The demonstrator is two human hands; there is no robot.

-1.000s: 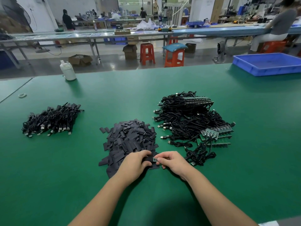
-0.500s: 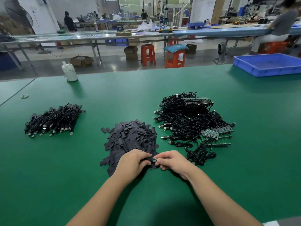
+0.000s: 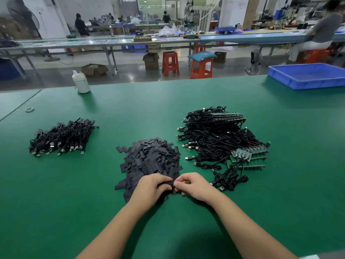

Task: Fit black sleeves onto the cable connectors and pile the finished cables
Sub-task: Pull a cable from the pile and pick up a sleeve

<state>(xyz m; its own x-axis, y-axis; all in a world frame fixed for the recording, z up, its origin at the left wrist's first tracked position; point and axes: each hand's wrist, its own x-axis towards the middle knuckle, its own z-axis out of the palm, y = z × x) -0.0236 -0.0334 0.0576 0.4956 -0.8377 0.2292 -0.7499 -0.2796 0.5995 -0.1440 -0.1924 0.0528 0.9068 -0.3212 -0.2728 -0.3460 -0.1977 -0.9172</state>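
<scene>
Between the earlier frames and this one, the small connector end that had shown as a pale speck between our thumbs disappeared, covered by black, and our two hands closed the last gap until they met.

Our left hand (image 3: 152, 186) had its fingers curled round a black sleeve (image 3: 172, 184), pinching it at the near edge of the loose sleeve heap (image 3: 150, 161). Our right hand (image 3: 194, 186) was curled too, pinching what we judged to be the connector of a cable; that part was hidden under the fingertips, so we could not tell how far in it sat. The sleeve lay between the two hands, its long axis running left to right, its open mouth facing the right hand. That line mattered most: the push had to travel along it, right hand toward left.

The cable's slack (image 3: 230, 180) trailed off to the right, toward the unfinished cables (image 3: 220, 139). The finished pile (image 3: 61, 137) lay well apart on the left of the green table (image 3: 280, 193), nearer our left hand.
</scene>
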